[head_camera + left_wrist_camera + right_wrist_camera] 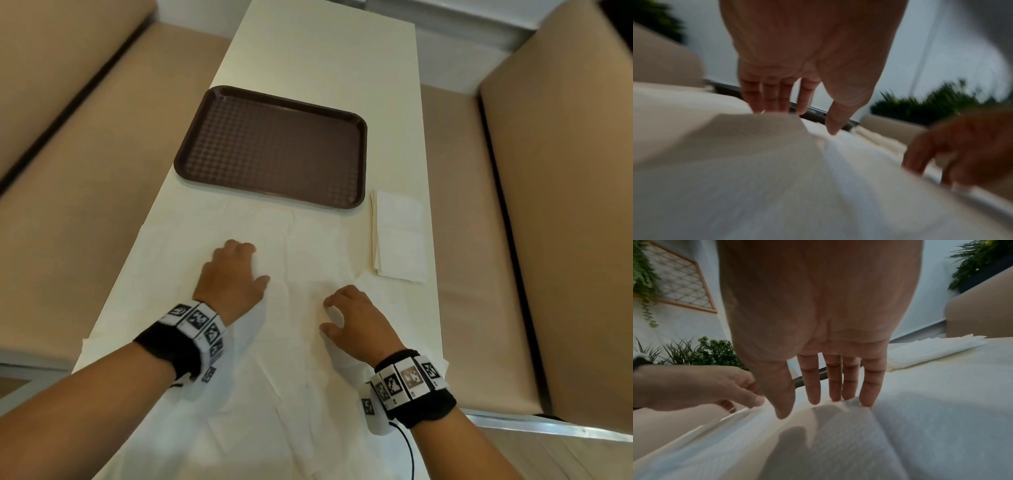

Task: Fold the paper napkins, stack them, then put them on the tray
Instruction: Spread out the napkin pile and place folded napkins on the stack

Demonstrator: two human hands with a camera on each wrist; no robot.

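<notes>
A brown plastic tray (274,147) lies on the cream table with nothing on it. Right of it sits a stack of folded white napkins (399,236), seen side-on in the right wrist view (931,350). Several unfolded white napkins (301,260) overlap across the near half of the table. My left hand (255,262) rests fingertips-down on one of them, and its straight fingers (774,100) meet a raised fold. My right hand (325,315) touches the same sheet with straight fingers (836,386), thumb spread apart. Neither hand holds anything.
Beige padded benches flank the table on the left (85,171) and right (548,205). The table's far end (325,51) lies beyond the tray. Green plants (711,350) stand by the wall behind.
</notes>
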